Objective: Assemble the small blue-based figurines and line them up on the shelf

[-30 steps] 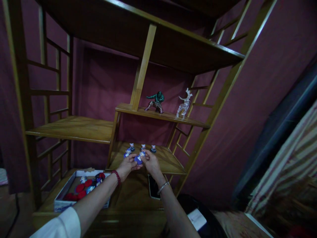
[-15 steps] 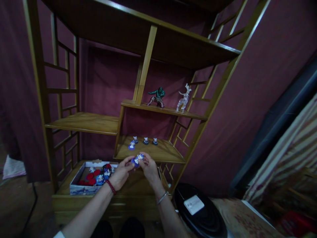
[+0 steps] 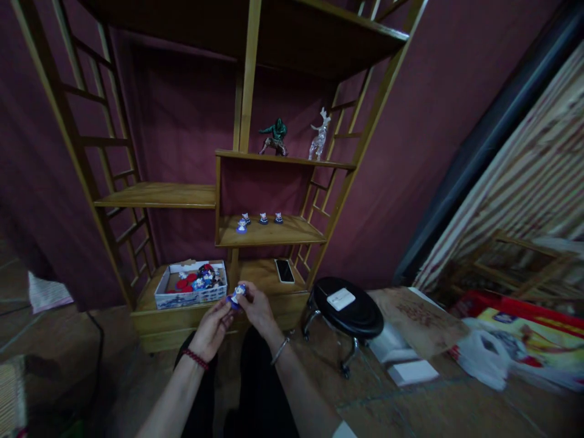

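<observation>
The small purple-and-white figurine (image 3: pixel 238 297) is in the air before the front edge of the low wooden cabinet (image 3: pixel 180 328), pinched in the fingers of both the left hand (image 3: pixel 212 328) and the right hand (image 3: pixel 258 311). On the cabinet's left end sits an open white cardboard box (image 3: pixel 191 298) of red discs and mixed figures; its side print is too small to read. A black, white-rimmed phone (image 3: pixel 285 271) lies near the right edge. Above, on the brown wooden shelf (image 3: pixel 296 233), three dark-based figurines (image 3: pixel 263 219) line the back edge, one purple-based figurine (image 3: pixel 241 227) before the leftmost.
</observation>
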A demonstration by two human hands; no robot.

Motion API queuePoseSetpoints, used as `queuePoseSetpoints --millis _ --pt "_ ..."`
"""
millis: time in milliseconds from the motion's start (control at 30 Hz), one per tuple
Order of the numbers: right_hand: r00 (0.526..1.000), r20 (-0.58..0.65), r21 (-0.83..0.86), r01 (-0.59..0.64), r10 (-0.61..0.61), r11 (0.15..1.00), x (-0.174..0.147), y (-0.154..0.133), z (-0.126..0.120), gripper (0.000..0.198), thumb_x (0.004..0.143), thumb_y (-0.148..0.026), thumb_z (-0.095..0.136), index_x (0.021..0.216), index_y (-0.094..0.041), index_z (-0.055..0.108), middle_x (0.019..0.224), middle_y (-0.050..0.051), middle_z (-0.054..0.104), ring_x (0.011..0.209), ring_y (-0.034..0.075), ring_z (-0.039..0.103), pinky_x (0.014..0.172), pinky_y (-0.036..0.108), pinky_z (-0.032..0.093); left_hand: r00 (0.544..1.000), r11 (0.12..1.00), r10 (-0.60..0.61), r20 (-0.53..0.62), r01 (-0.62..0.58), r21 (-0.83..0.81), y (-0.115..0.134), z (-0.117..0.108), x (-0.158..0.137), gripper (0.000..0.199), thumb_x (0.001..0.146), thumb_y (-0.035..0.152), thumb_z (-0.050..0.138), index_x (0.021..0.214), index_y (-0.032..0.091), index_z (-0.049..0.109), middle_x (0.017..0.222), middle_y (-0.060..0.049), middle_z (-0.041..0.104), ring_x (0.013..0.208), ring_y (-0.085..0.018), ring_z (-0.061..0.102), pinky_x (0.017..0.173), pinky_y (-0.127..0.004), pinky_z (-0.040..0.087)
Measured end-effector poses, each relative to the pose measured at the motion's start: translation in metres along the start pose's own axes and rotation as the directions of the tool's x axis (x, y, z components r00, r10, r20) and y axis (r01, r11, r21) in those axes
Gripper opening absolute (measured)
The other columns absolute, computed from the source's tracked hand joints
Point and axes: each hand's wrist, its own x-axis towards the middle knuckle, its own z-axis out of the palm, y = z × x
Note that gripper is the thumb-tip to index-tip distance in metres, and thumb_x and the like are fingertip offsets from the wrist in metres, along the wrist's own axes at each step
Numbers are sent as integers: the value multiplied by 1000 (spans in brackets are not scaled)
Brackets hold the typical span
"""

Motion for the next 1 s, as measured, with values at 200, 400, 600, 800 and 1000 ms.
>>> queuePoseSetpoints --millis 200,400,600,800,1000 --pt "1000 -17 -27 -16 16 999 -33 6 8 31 71 -21 53 102 -22 55 88 0 65 78 14 61 75 27 48 998 999 -37 59 38 -4 -18 -21 -20 13 71 13 64 85 12 62 77 -4 66 67 -11 62 56 -17 46" --pt "1000 -19 -76 -22 21 997 -51 0 10 29 71 -20 54 99 -24 56 86 -1 65 77 14 61 73 26 48 994 992 -110 -3 110 -63 -31 -34 -29 8 76 13 58 84 13 60 75 -4 66 65 -12 63 52 -18 44" --pt "999 -4 -152 -35 35 988 -58 4 18 29 70 -19 54 98 -24 58 84 -1 66 75 14 61 71 25 47 984 984 -173 -34 172 -47 -31 -43 -37 7 77 16 58 84 14 60 74 -4 66 67 -13 64 54 -19 45" --pt "998 1 -185 -54 55 981 -59 7 26 30 69 -18 54 98 -25 59 82 -2 67 74 14 62 71 25 47 980 977 -197 -25 194 -92 -38 -57 -34 9 80 19 55 87 15 59 79 -5 66 70 -13 64 54 -19 45" --pt "998 8 -207 -57 60 977 -59 7 29 29 70 -18 54 97 -25 59 85 -2 67 77 14 62 72 24 47 977 971 -213 7 213 -105 -43 -70 -27 14 81 22 54 92 15 60 85 -6 66 74 -14 63 59 -21 46"
